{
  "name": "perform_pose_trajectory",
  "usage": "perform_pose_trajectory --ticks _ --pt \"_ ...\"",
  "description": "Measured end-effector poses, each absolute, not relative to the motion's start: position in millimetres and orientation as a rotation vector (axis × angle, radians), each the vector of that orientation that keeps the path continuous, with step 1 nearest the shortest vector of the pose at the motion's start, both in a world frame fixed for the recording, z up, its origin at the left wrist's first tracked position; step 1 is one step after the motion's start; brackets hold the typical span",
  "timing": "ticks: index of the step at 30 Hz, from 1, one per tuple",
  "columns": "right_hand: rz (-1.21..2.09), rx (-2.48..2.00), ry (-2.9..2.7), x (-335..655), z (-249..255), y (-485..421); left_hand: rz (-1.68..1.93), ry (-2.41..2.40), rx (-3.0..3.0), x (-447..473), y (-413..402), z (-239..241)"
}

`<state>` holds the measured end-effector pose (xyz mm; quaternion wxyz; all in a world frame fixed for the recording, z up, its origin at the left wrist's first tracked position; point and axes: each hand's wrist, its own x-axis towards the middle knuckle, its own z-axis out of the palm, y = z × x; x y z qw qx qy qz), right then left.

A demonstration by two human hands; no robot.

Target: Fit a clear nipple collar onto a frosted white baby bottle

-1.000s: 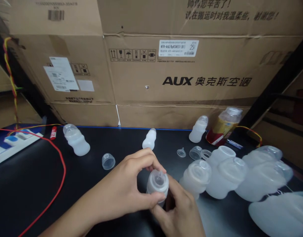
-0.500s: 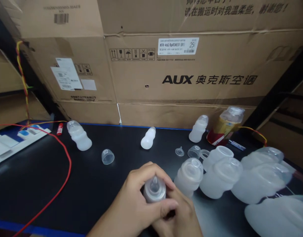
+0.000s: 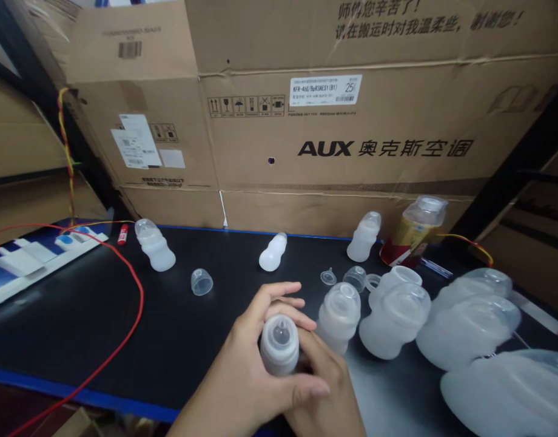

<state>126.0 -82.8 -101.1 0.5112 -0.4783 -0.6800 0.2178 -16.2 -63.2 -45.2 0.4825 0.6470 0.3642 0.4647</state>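
Note:
A frosted baby bottle [image 3: 279,358] with a clear nipple stands upright between my two hands. My left hand [image 3: 249,358] curves around its upper part, thumb in front and fingers stretched out behind. Its hold looks loose. My right hand [image 3: 329,382] closes on the bottle from the right and below, its fingers mostly hidden. Just right of my hands stands a capped bottle [image 3: 340,315]. A clear dome cap [image 3: 201,282] lies to the left. Farther right are a loose nipple [image 3: 328,277], another dome cap [image 3: 355,278] and a collar ring [image 3: 372,282].
Capped bottles stand at the back left [image 3: 156,249] and back right [image 3: 363,238]; another bottle [image 3: 273,252] is between them. Several large bottles crowd the right. A gold-and-red jar [image 3: 410,233], red wire [image 3: 136,285], red marker [image 3: 123,234] and cardboard box [image 3: 252,133] surround the black tabletop.
My left fingers have straightened and loosened around the bottle's top, showing more of its collar. The view has shifted slightly. The other bottles and caps stay in place.

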Motion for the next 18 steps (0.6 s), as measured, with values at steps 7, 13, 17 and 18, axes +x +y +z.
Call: perform_pose_trajectory --ticks 7,13,17,18 --pt "0.581 -1.155 -1.625 127 -100 -84 1.257 1.038 1.578 -44 -62 -52" --pt "0.578 -1.124 -1.61 128 -102 -86 1.249 0.945 1.53 -21 -74 -52" --pt "0.495 -1.106 -1.622 128 -97 -86 1.249 0.981 1.514 -7 -69 -49" --pt "0.499 -1.11 -1.622 128 -96 -86 1.261 1.003 1.515 -8 -68 -49"
